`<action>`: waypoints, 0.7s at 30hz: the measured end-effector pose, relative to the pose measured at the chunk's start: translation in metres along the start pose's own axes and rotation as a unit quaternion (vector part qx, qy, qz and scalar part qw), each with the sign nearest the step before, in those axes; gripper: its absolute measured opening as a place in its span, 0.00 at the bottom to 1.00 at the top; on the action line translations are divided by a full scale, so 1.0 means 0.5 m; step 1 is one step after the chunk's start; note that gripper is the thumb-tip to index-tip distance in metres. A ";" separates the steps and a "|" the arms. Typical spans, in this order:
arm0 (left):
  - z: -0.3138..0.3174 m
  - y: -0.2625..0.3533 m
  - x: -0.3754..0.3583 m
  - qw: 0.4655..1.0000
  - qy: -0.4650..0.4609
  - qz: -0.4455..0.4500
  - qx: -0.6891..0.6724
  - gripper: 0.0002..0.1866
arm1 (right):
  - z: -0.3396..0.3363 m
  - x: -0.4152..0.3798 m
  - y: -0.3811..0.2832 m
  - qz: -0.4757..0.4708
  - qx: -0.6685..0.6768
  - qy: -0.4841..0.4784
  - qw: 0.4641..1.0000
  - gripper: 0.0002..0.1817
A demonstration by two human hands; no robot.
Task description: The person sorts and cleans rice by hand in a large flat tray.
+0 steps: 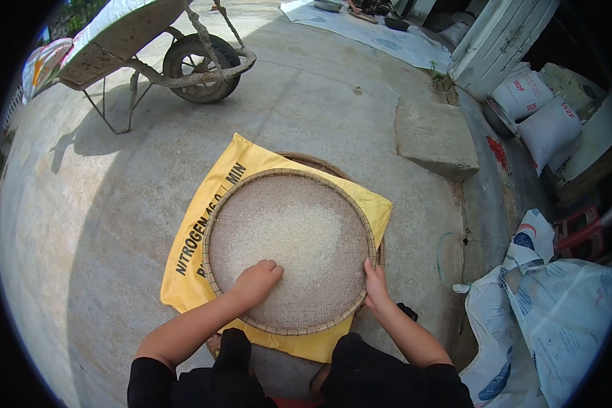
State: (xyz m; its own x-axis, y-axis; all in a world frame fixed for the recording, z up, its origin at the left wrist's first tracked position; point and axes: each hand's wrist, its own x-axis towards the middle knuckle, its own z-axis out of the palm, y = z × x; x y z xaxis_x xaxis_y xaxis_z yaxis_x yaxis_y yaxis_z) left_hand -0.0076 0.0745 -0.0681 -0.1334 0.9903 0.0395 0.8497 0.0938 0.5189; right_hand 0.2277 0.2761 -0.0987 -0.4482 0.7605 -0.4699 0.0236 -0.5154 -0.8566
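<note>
A round woven bamboo winnowing tray (pixel 319 302) lies in front of me, with white rice grains (pixel 292 231) spread over its middle. My left hand (pixel 257 283) is over the lower left of the tray at the edge of the rice. Its fingers are curled closed, and whatever they may hold is hidden. On the right side, my right hand (pixel 377 285) grips the tray's rim, thumb on top and fingers underneath. Beneath the tray is a yellow sack (pixel 190 272) with black print. Part of a second round tray (pixel 319 163) shows under the sack.
A wheelbarrow (pixel 204 68) stands on the concrete at upper left. To the right are a concrete block (pixel 436 136), filled white sacks (pixel 551 129) and crumpled woven sacks (pixel 564 326). A pale sheet (pixel 367 37) with bowls lies at the back.
</note>
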 end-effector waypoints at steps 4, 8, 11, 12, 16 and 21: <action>-0.021 -0.004 -0.017 0.999 0.036 0.003 -0.032 0.06 | -0.004 -0.002 0.004 -0.009 0.010 -0.005 1.000 0.24; -0.074 -0.005 -0.057 0.983 0.130 -0.023 -0.125 0.04 | -0.014 -0.012 -0.006 -0.002 0.015 0.017 1.000 0.23; -0.103 -0.022 -0.109 0.964 0.168 -0.119 -0.167 0.05 | -0.032 -0.008 -0.005 -0.005 0.028 0.037 0.999 0.22; -0.103 -0.031 -0.131 0.943 0.190 -0.197 -0.189 0.06 | -0.038 -0.006 -0.004 -0.013 0.036 0.046 0.998 0.21; -0.014 -0.101 -0.194 0.884 0.206 -0.323 -0.269 0.08 | -0.052 -0.005 -0.011 -0.018 0.044 0.054 0.997 0.21; 0.031 -0.122 -0.214 0.964 0.009 -0.261 0.055 0.11 | -0.066 0.004 -0.015 -0.026 0.042 0.085 0.995 0.22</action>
State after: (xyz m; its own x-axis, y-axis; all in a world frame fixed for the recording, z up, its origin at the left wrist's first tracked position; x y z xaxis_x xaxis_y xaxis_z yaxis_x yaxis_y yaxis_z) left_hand -0.0373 -0.0356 -0.1175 -0.5651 0.8037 -0.1861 0.7136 0.5894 0.3786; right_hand 0.2564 0.2944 -0.1001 -0.2882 0.8395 -0.4606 -0.0734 -0.4990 -0.8635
